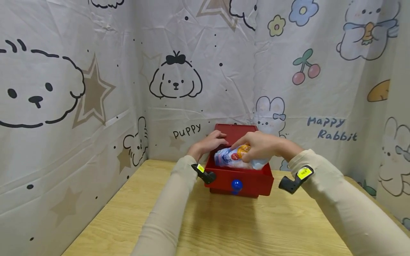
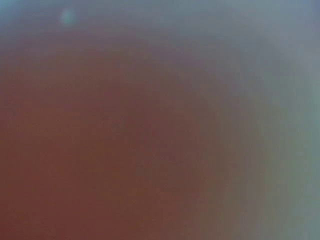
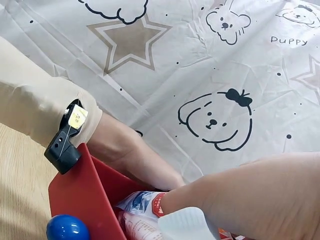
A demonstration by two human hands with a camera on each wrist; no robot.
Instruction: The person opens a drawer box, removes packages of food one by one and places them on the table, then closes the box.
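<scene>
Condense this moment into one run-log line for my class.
right grip: holds pack in open red box | left grip: at box's rear left | knob: blue, on box front | left wrist view: blurred

In front of you is a pale, wood-grained desk (image 1: 288, 227). Toward its far side stands a red box (image 1: 221, 178), a round blue knob (image 1: 237, 184) on the front facing you, soft shadow before it.

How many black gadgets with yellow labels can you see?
2: one black gadget near the cuff of the left sleeve, overlapping the red box in the head view; another near the cuff of the right sleeve. Neither looks hidden.
</scene>
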